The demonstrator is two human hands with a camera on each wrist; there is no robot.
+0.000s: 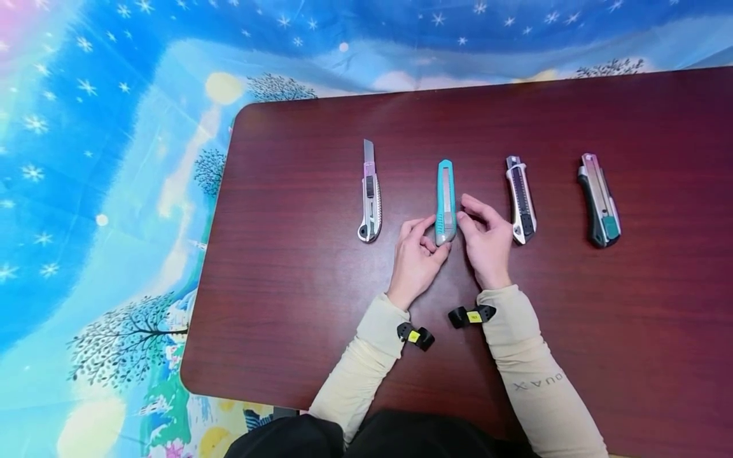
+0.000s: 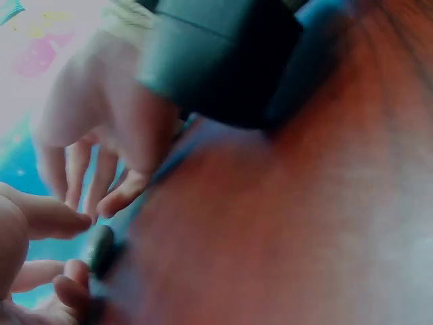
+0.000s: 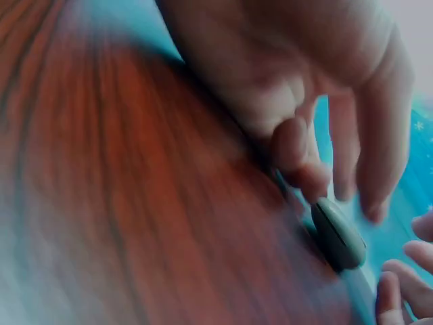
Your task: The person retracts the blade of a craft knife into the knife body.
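A teal utility knife with a grey butt end lies flat on the table, its blade not showing. My left hand is at its lower left, index fingertip right at the side and thumb by the butt end. On the other side, my right hand has thumb and index finger spread, fingertips close to the knife's right edge. Both wrist views are blurred; the butt end of the knife shows between the hands in the right wrist view, with the left fingers a little apart from it.
Left of the teal knife lies a silver utility knife with its blade extended. To the right are a white-and-black one and a black-and-green one. All rest on the dark red wooden table. A blue patterned cloth hangs beyond its edges.
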